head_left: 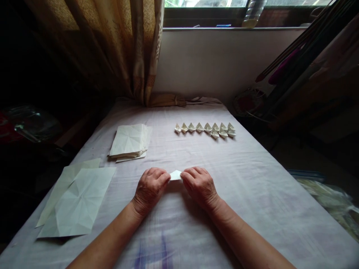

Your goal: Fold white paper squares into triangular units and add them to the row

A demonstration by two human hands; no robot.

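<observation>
Between my two hands a small folded piece of white paper [176, 175] is held just above the cloth-covered table, its top edge rising to a low peak. My left hand [152, 186] pinches its left end, thumb against curled fingers. The right end is gripped the same way by my right hand [199, 185]. My fingers cover both ends of the paper. Beyond my right hand stand several small folded paper boats [199, 127], set in a long row with a shorter row in front at its right end.
Left of my hands lies a stack of creased paper sheets [128, 140]. Nearer to me, two larger creased sheets [81, 201] overlap. The pale cloth [252, 209] covers the table. A curtain [106, 45] hangs at the back left, and a bottle [254, 14] stands on the windowsill.
</observation>
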